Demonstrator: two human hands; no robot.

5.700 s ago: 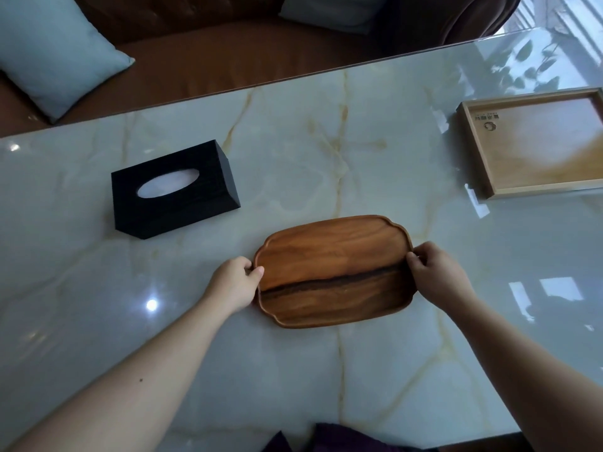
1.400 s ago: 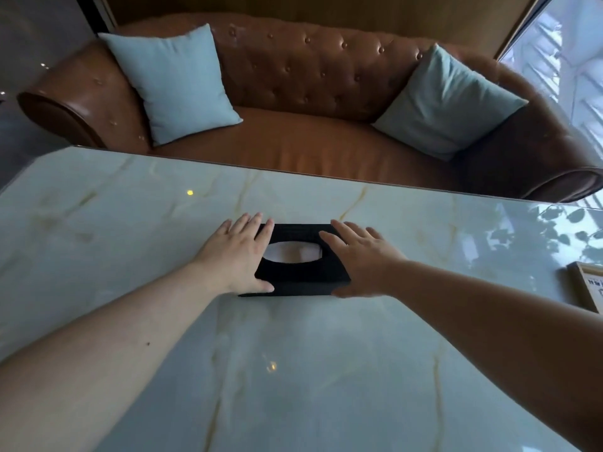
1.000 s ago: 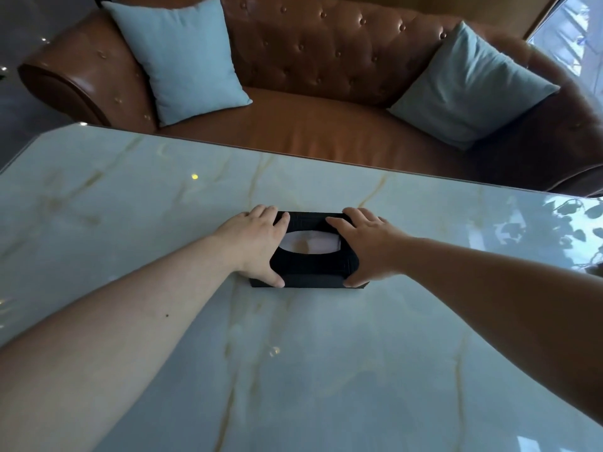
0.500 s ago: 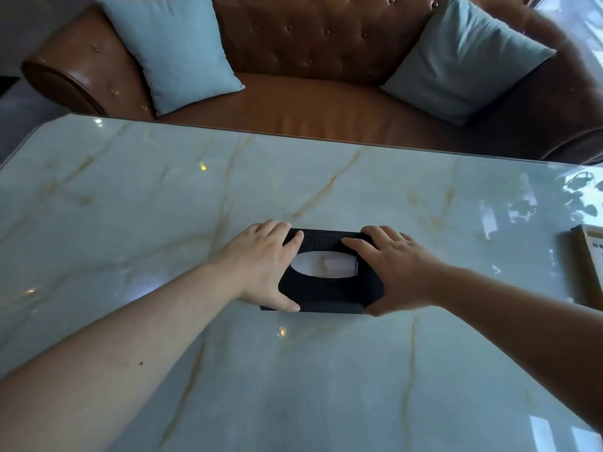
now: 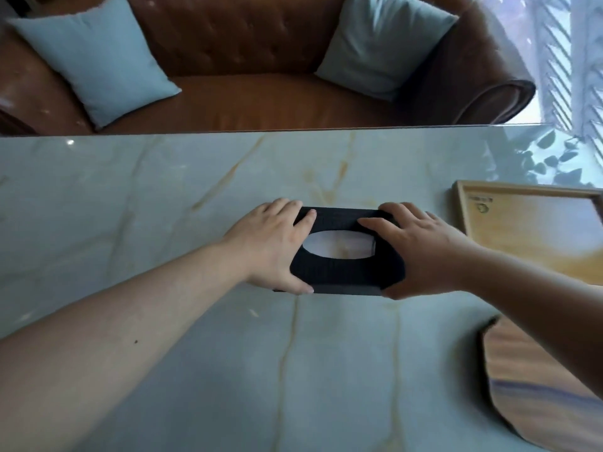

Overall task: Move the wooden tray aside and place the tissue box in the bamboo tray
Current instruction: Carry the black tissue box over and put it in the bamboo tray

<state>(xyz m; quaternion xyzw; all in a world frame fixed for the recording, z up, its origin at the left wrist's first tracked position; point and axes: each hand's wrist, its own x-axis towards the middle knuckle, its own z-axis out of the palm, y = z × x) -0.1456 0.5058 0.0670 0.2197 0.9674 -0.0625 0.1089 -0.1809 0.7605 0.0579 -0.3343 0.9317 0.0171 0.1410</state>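
A black tissue box [image 5: 346, 272] with an oval opening on top is at the middle of the marble table [image 5: 163, 197]. My left hand [image 5: 270, 246] grips its left end and my right hand [image 5: 421, 252] grips its right end. The light bamboo tray [image 5: 535, 230], rectangular with a raised rim, lies just right of the box, cut off by the frame edge. The darker wooden tray [image 5: 528, 386] with a scalloped edge lies at the lower right, partly hidden under my right forearm.
Beyond the table's far edge stands a brown leather sofa [image 5: 248, 102] with two light blue cushions [image 5: 94, 63]. A window with slatted light is at the top right.
Both hands closed on the tissue box and carried it to the right. The bamboo tray and the wooden tray have come into view on the right.
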